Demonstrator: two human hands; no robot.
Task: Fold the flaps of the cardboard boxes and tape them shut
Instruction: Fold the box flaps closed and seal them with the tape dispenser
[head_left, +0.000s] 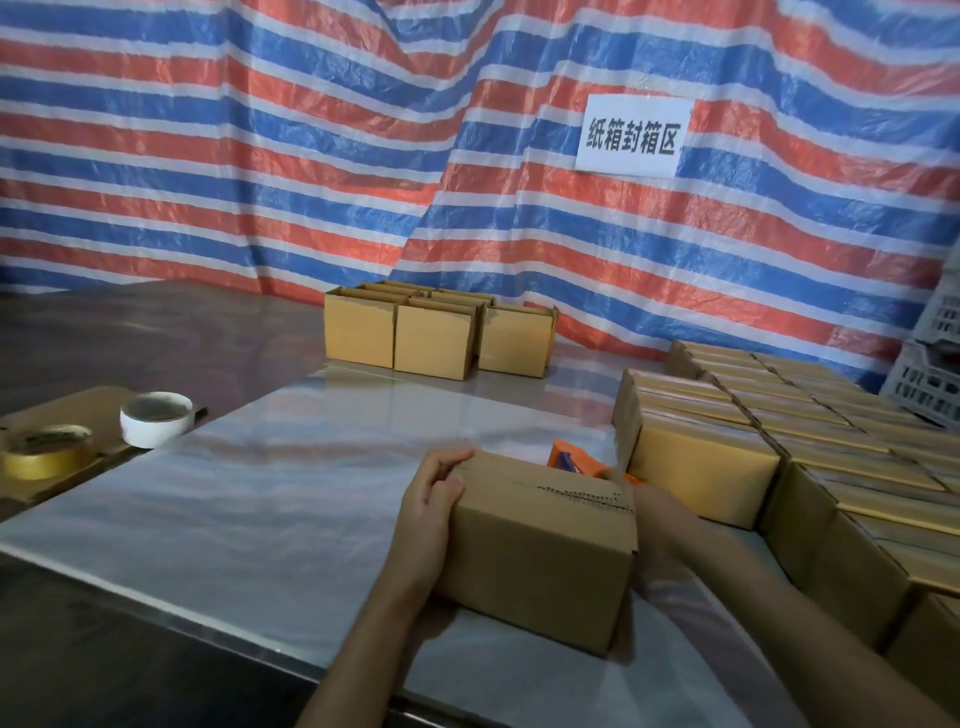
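My left hand (431, 499) clasps the left end of the box (535, 551), palm flat against its side, fingers (452, 460) bent over the top edge. My left forearm (374, 623) runs back across the near edge of the tabletop (260, 493). My right hand (657, 512) presses the opposite end; its fingers are mostly hidden, seemingly hooked over the top. My right forearm (779, 613) comes in from the lower right.

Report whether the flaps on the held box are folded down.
Folded down: on the box the top flaps lie flat, meeting along a ragged seam. Tape: cannot tell.
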